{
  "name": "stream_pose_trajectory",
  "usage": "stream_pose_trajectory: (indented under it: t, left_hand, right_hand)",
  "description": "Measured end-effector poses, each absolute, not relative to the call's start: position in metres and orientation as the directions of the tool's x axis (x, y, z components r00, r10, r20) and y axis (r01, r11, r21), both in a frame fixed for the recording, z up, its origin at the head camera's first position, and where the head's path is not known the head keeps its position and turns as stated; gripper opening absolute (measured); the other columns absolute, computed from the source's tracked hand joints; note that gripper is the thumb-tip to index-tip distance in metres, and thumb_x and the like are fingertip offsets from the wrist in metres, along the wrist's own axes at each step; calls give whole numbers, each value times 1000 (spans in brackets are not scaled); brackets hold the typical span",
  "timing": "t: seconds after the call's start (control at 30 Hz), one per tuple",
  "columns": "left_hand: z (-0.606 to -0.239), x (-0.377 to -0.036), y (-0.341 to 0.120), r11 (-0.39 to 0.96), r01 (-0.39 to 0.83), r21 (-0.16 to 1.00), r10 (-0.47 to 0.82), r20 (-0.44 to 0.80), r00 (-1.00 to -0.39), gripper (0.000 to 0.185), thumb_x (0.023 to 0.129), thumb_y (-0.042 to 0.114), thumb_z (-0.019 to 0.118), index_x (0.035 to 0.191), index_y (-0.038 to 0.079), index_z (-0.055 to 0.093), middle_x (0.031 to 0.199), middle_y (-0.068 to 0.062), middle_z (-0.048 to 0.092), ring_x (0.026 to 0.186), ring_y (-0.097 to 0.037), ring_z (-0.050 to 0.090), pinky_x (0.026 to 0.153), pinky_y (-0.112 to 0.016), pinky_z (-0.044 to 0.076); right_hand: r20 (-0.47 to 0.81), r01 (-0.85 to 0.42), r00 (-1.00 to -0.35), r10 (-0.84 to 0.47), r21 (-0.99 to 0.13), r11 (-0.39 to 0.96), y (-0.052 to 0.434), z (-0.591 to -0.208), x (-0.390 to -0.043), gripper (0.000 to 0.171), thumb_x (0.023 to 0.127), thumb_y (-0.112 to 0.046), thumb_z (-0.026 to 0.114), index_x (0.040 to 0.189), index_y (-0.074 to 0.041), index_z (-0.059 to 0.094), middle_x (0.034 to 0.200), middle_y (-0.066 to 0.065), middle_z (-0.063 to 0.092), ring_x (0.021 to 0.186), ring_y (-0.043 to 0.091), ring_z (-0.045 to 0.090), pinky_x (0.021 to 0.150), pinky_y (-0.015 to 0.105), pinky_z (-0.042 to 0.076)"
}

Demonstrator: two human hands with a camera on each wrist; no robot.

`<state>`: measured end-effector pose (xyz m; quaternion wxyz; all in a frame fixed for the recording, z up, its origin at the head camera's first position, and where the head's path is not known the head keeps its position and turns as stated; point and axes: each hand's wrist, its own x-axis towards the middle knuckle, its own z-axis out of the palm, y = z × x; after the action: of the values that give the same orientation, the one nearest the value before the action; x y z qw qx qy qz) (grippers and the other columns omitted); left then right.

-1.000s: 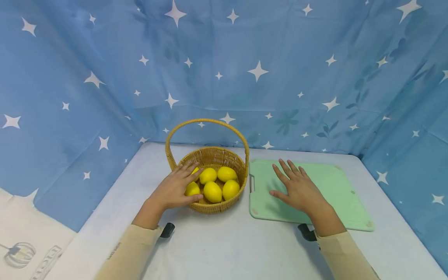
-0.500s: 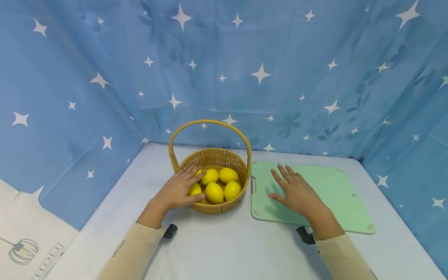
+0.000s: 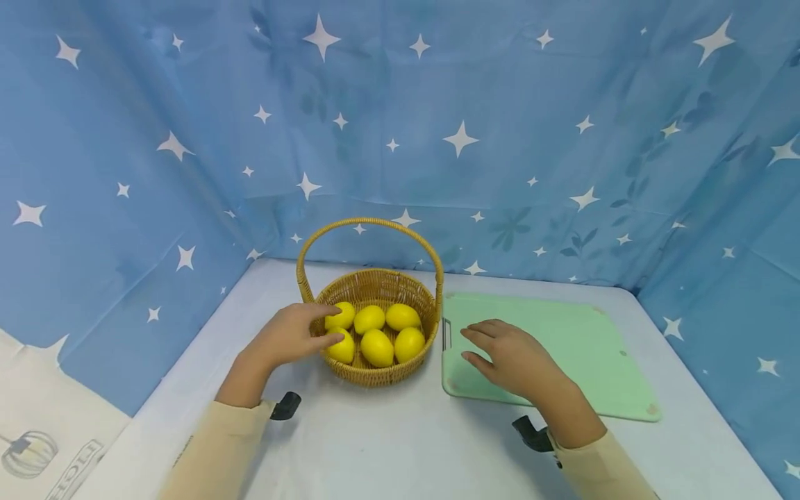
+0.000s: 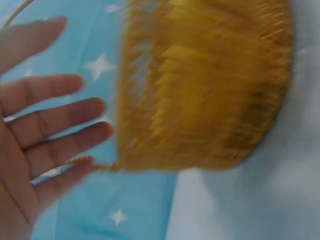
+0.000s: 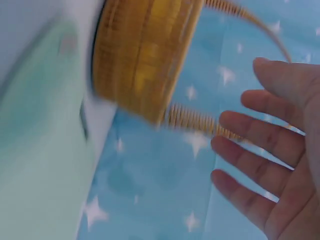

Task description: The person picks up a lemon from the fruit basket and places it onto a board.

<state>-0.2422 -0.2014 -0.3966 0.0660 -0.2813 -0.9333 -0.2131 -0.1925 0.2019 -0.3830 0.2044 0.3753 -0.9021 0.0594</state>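
Note:
A round woven basket (image 3: 375, 376) with a tall arched handle (image 3: 370, 221) stands on the table and holds several yellow lemons (image 3: 377, 348). My left hand (image 3: 284, 340) is at the basket's left rim, its fingertips overlapping the leftmost lemons in the head view. In the left wrist view that hand (image 4: 45, 125) has its fingers extended beside the basket wall (image 4: 220, 100), holding nothing. My right hand (image 3: 515, 357) hovers over the left part of a green cutting board (image 3: 581, 347). The right wrist view shows this hand (image 5: 275, 145) with relaxed, spread fingers and nothing in it.
The white table (image 3: 375, 444) runs in front of the basket and board. Blue curtains with white stars (image 3: 400, 160) enclose the back and sides. A cream cloth with printed drawings (image 3: 50, 430) hangs at lower left. Dark wrist camera mounts (image 3: 285, 406) sit at both wrists.
My left hand has drawn back leftward from over the lemons and turned side-on, uncovering the left ones. The right hand has lowered and its fingers have come closer together.

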Motion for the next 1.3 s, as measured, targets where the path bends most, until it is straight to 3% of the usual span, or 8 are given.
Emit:
stream_pose_trajectory:
  t: [0.13,0.3,0.5,0.77,0.93,1.1,1.2,1.3]
  left_hand:
    - [-391,-243,-230,757,439,483,387,209,-898,27,91,42,67,103,18,72,95,4,67,92,-21,62,82,-45,51]
    - [-413,-257,-245,687,268,675,195,185,-963,37,92,42,67,108,10,55,118,-14,62,113,-38,57,94,-52,47]
    - [-445,-274,-237,423,201,884,231,110,-967,61,101,38,54,146,3,33,144,-24,42,134,-40,38,107,-55,33]
    - [-479,-270,-238,-99,26,995,288,54,-956,73,101,12,53,158,15,9,155,-25,21,141,-35,26,111,-37,31]
    - [-487,-267,-232,-205,88,975,211,131,-969,69,94,3,63,152,10,26,149,-26,34,127,-27,47,95,-27,48]
    - [-486,-264,-224,-289,142,947,105,179,-978,35,87,-7,68,116,-4,48,125,-13,56,105,-17,60,84,-28,54]
    - [-487,-262,-224,-243,148,959,121,181,-976,39,87,-7,67,124,-9,55,130,-12,53,110,-17,58,87,-26,52]
    - [-488,-263,-224,-172,157,972,187,189,-964,59,88,-5,68,141,-10,42,148,-18,38,126,-26,49,93,-25,48]
  right_hand:
    - [477,-817,-496,-726,27,576,177,-387,-184,37,84,-23,78,116,-8,70,111,3,68,102,20,63,85,36,54]
    - [461,-871,-448,-766,-35,489,158,-397,-182,36,88,-24,74,119,-7,68,115,1,66,106,16,61,88,33,53]
    - [421,-839,-529,-736,-133,527,147,-394,-192,34,91,-23,71,121,-7,67,118,3,65,109,20,61,91,38,52]
    - [198,-728,-685,-701,-209,653,118,-392,-226,44,96,-33,63,134,-12,59,130,4,60,116,21,57,96,37,48]
    - [126,-739,-673,-729,-178,650,109,-394,-244,41,95,-28,65,132,-10,61,127,2,61,115,19,57,95,34,48]
    - [77,-743,-665,-743,-165,649,110,-392,-252,34,94,-24,66,124,-8,66,116,3,65,106,17,60,89,33,51]
    - [95,-754,-652,-752,-179,632,110,-397,-257,30,95,-22,64,121,-7,68,112,4,66,102,18,61,86,33,52]
    - [156,-779,-626,-764,-177,602,111,-409,-265,28,98,-21,59,121,-7,68,113,4,66,104,19,61,88,34,51]
